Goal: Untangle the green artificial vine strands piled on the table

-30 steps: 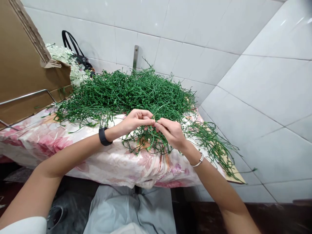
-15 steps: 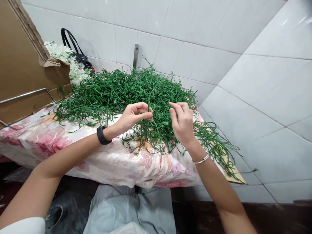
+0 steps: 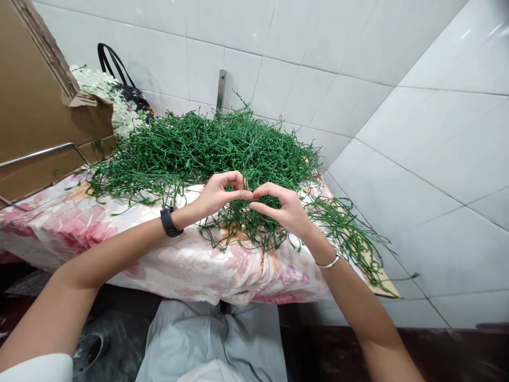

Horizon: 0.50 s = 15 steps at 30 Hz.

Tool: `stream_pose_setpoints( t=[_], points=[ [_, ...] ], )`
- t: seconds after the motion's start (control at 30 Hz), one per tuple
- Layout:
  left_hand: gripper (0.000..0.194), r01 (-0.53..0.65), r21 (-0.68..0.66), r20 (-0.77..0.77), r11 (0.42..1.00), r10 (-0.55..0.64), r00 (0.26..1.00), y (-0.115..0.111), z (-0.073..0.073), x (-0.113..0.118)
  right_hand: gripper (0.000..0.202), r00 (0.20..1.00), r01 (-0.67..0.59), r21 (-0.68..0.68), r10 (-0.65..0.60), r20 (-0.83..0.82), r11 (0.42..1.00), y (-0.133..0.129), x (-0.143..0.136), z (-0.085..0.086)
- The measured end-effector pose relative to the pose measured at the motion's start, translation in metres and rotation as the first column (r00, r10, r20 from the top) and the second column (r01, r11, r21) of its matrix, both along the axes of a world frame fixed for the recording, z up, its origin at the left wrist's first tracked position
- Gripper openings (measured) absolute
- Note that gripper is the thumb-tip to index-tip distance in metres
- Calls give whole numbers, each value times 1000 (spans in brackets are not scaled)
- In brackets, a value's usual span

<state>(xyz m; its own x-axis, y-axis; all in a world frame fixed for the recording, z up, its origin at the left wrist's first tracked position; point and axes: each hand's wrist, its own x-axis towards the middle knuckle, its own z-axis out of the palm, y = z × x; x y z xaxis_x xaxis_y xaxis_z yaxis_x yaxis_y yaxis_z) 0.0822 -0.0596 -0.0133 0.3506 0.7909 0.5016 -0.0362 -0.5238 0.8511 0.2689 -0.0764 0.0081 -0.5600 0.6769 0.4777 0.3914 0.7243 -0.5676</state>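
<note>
A wide heap of thin green plastic stems [image 3: 186,143] covers the floral cloth [image 3: 167,265]. My left hand [image 3: 225,195], with a black band at its wrist, is closed in a pinch over the front of the heap; what its fingertips hold is too small to make out. My right hand [image 3: 278,204] meets it from the right, thumb and forefinger apart, the forefinger tip at the left fingertips. Nothing shows clearly between the right fingers. More green stems [image 3: 350,228] spread to the right of my right hand.
A cardboard box [image 3: 35,79] with a metal rod before it stands at the left. White flowers [image 3: 125,118] and a dark bag [image 3: 135,98] lie behind it. A metal bracket [image 3: 221,90] is on the tiled wall. My lap is below the cloth's front edge.
My right hand has moved left and turned, so that its fingers meet those of my left hand. My left hand has stayed nearly in place, still pinched.
</note>
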Motion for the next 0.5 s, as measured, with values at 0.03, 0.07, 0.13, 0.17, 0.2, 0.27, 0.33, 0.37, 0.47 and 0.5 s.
stream_pose_setpoints(
  t=[0.03, 0.07, 0.13, 0.17, 0.2, 0.27, 0.33, 0.37, 0.47, 0.5],
  points=[
    [26, 21, 3, -13, 1000, -21, 1000, 0, 0, 0, 14, 1000, -3, 14, 3, -9, 1000, 1, 1, 0],
    [26, 44, 7, -26, 999, -44, 999, -1, 0, 0, 12, 1000, -10, 28, 11, -15, 1000, 2, 2, -1],
    [27, 74, 20, -53, 997, -73, 996, -1, 0, 0, 9, 1000, -25, 62, 25, -13, 998, 2, 3, -1],
    [27, 72, 31, -65, 997, -70, 995, -1, 0, 0, 8, 1000, -25, 88, 25, -5, 996, 2, 3, -1],
    [27, 64, 45, -77, 997, -60, 995, -1, 0, 0, 7, 1000, -15, 124, 15, 7, 992, 1, 2, -1],
    [26, 54, 64, -107, 996, -47, 993, -1, 1, 0, 4, 999, 14, 222, -22, 31, 975, 0, 1, -1],
    [24, 58, 68, -135, 996, -48, 990, -1, 3, -1, 2, 997, 32, 313, -52, 56, 949, -1, 0, -1],
    [24, 59, 66, -148, 996, -49, 988, -1, 3, -1, 3, 996, 37, 346, -64, 67, 937, -1, 0, -2],
    [23, 60, 63, -161, 996, -49, 986, 0, 3, -1, 8, 991, 42, 415, -91, 98, 909, 0, 0, -4],
    [23, 65, 69, -159, 996, -53, 986, 0, 2, -1, 9, 989, 41, 432, -97, 108, 901, 0, 0, -5]
  ],
)
